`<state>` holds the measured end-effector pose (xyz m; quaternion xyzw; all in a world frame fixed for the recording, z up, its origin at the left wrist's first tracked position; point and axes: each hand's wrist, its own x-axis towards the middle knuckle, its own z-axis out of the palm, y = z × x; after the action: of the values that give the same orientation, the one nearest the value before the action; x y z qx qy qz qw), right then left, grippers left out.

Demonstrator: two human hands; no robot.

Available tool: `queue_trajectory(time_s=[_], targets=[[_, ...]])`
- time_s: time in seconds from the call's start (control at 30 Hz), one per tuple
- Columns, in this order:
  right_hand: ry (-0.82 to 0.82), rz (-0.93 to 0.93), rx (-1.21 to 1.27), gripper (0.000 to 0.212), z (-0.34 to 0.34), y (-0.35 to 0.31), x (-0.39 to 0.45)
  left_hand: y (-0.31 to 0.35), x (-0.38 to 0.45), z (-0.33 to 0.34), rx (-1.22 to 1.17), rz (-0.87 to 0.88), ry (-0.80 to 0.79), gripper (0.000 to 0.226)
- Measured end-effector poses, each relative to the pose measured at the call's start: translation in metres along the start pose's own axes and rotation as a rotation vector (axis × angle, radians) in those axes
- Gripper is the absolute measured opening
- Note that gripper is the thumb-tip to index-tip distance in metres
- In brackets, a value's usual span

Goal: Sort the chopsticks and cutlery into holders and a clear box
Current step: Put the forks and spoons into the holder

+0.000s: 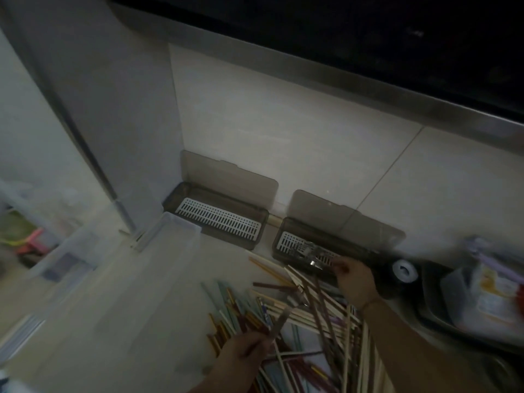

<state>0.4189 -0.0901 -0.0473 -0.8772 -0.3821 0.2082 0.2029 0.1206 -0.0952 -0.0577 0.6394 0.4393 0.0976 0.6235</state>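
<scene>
Nearest me, my left hand [246, 350] pinches one blurred grey metal utensil [279, 321] over the heap of chopsticks [309, 330], pale wood, dark red and teal, too many to count. At one o'clock my right hand [354, 282] holds cutlery [307, 252] at the right holder [286, 235]. Two smoky holders stand open; the left holder [224, 214] at eleven o'clock shows only its white grid.

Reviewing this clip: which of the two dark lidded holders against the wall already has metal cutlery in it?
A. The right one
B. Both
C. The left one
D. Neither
A: metal cutlery lies on the right holder's white grate, while the left holder's grate is bare.
</scene>
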Motion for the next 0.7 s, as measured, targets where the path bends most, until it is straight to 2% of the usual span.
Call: queue_trajectory(time_s=[0.1, 0.13, 0.23, 0.3, 0.37, 0.43, 0.53, 0.6, 0.7], targets=[[0.352, -0.153, 0.126, 0.012, -0.001, -0.013, -0.050, 0.014, -0.002, 0.011, -0.149, 0.003, 0.011, 0.026], [0.401, -0.173, 0.204, 0.011, 0.001, -0.019, -0.074, 0.018, -0.001, 0.016, -0.159, 0.019, 0.015, 0.028], [0.322, -0.076, 0.447, 0.017, 0.019, -0.034, -0.135, 0.028, 0.004, 0.030, -0.129, 0.154, 0.023, 0.025], [0.221, -0.071, 0.544, 0.018, 0.035, -0.035, -0.152, 0.026, 0.011, 0.039, -0.074, 0.266, 0.018, 0.032], [0.135, -0.030, 0.571, 0.023, 0.044, -0.032, -0.150, 0.028, 0.020, 0.044, 0.008, 0.340, -0.008, 0.019], [0.125, 0.021, 0.600, 0.027, 0.036, -0.032, -0.137, 0.035, 0.033, 0.042, 0.159, 0.414, -0.045, 0.025], [0.144, 0.031, 0.553, 0.020, 0.006, -0.030, -0.103, 0.053, 0.064, 0.022, 0.709, 0.553, -0.003, 0.050], [0.214, -0.007, 0.414, 0.016, -0.016, -0.029, -0.077, 0.067, 0.085, 0.006, 1.026, 0.498, 0.031, 0.059], [0.339, -0.090, 0.095, 0.023, -0.033, -0.018, -0.035, 0.078, 0.107, -0.013, 1.177, 0.338, 0.010, 0.069]])
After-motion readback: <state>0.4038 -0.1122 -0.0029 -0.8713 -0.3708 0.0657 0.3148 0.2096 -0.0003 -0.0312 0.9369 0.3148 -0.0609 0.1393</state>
